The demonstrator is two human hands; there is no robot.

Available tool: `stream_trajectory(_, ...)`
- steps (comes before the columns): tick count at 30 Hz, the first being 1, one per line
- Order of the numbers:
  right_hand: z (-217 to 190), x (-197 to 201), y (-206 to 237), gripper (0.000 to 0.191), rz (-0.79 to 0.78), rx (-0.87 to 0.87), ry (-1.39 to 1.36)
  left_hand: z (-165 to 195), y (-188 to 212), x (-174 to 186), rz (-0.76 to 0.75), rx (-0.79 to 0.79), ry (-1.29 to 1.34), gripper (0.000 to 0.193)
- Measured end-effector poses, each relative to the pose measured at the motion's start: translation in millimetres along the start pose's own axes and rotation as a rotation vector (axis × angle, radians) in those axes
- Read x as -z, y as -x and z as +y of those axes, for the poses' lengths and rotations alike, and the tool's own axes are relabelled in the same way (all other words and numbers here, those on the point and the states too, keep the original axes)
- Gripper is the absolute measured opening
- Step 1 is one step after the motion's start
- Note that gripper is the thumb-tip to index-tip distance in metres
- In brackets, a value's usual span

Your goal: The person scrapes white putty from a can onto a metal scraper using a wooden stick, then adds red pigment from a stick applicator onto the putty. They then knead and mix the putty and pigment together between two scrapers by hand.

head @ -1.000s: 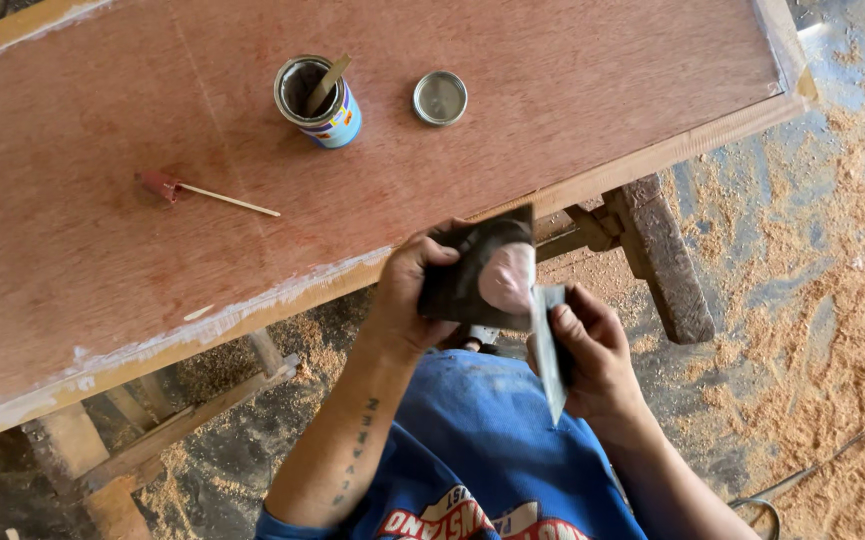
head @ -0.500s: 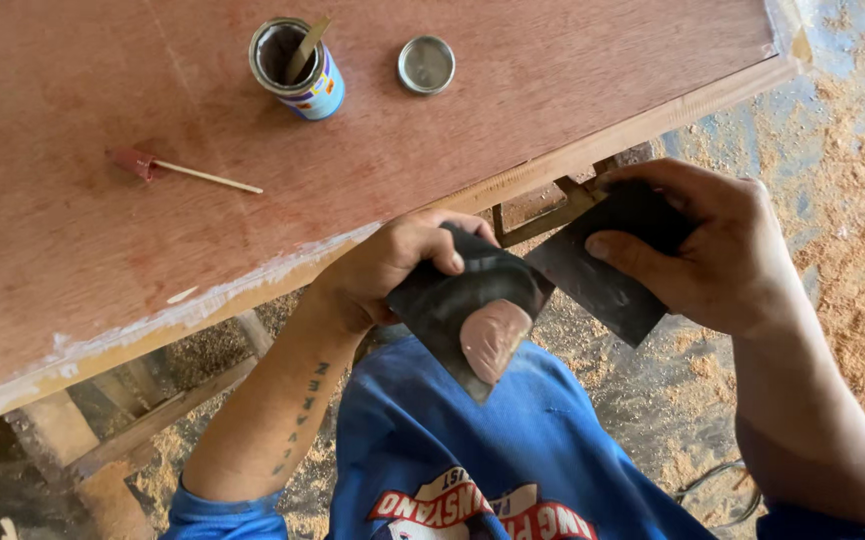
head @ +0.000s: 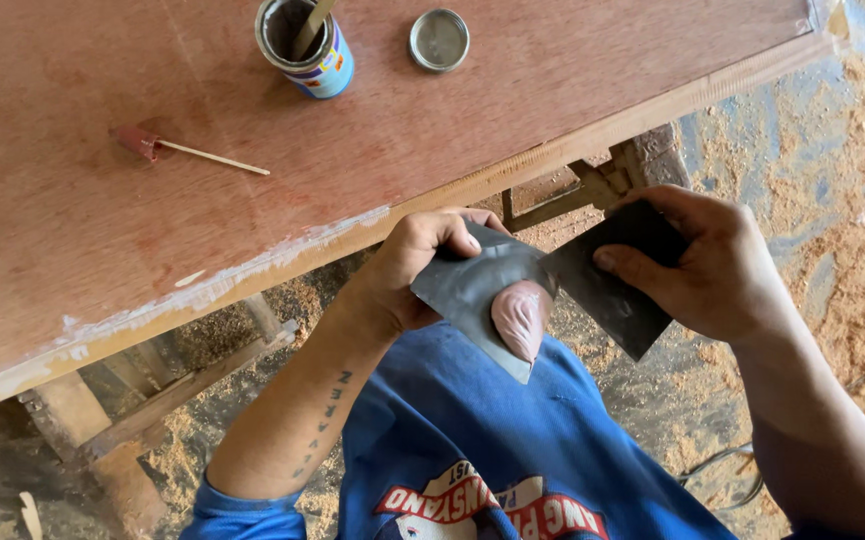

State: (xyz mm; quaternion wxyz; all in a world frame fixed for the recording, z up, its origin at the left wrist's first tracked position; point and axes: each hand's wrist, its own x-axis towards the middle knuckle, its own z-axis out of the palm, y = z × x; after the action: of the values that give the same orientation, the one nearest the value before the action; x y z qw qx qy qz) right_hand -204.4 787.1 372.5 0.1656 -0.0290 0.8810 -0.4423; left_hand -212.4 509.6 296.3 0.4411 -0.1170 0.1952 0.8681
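My left hand (head: 407,275) grips a flat dark metal scraper blade (head: 472,290) that carries a lump of pinkish putty (head: 520,317) on its face. My right hand (head: 702,265) holds a second dark scraper blade (head: 607,285), whose edge touches the first blade just beside the putty. Both hands hover just off the near edge of a reddish-brown wooden board (head: 402,130). That edge (head: 252,270) shows pale filler smears.
On the board stand an open small tin can (head: 304,45) with a stick in it and its round lid (head: 439,40). A thin stick with a reddish tip (head: 187,153) lies to the left. Wooden trestle legs (head: 602,180) and sawdust cover the floor below.
Both hands swung from a near-vertical hold to a flatter one. The right blade came away, then met the left blade again beside the putty. The view shifted closer.
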Motion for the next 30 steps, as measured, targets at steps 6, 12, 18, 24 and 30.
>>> stream_trajectory(6,9,-6,9,0.028,-0.022,-0.042,-0.094,-5,-13,5,0.146,0.039,0.022,0.042)
stream_trajectory(12,5,-5,11,0.031,-0.047,-0.165,-0.061,-8,-22,19,0.089,-0.007,-0.032,0.044)
stream_trajectory(18,-12,0,8,0.032,-0.076,-0.191,0.056,-17,-36,23,0.281,-0.016,0.089,0.036)
stream_trajectory(24,-20,2,-3,0.033,-0.140,-0.148,0.078,-16,-37,28,0.315,-0.081,0.091,0.028)
stream_trajectory(30,-39,24,-20,0.036,-0.241,0.044,-0.017,-16,-30,21,0.148,-0.324,0.043,0.023)
